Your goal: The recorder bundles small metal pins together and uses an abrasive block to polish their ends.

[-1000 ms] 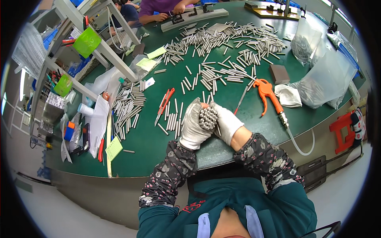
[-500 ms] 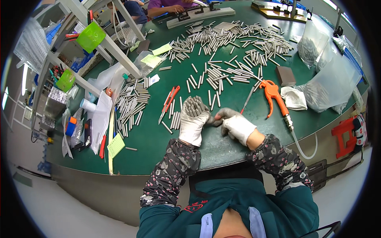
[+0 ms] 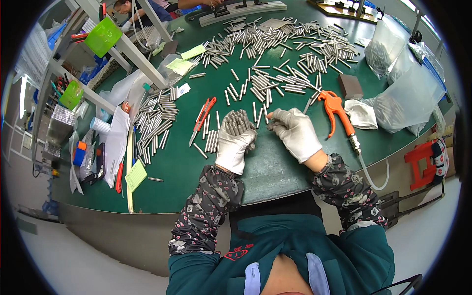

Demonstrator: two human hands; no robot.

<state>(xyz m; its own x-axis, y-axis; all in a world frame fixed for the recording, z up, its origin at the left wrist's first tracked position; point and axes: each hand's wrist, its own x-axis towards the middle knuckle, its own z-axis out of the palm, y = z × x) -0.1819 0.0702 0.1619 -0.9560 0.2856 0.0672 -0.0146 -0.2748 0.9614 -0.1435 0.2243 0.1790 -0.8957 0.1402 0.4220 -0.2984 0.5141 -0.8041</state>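
Our right grip (image 3: 296, 133) has moved forward beside loose rods (image 3: 259, 117), whether pinching we cannot tell; our left grip (image 3: 232, 149) clasps a rod bundle (image 3: 238, 123).

Silver rods (image 3: 238, 122), wht gloves (image 3: 231, 153), grn table (image 3: 179, 179), pink-spotted blk sleeves (image 3: 209, 196).

Pins, silver-grey metal, slim, straight and cylindrical; many, of like form.
Bundle (image 3: 238, 122): tightly packed side by side, ends facing up, cupped in the gloved left hand (image 3: 231, 151).
Main heap (image 3: 255, 45): loose, criss-crossed, spread over the far middle of the green tabletop (image 3: 172, 194).
Side pile (image 3: 156, 122): overlapping, mostly slanted, at the person's left.
Short row (image 3: 211, 141): flat, near-parallel, just left of the left hand.
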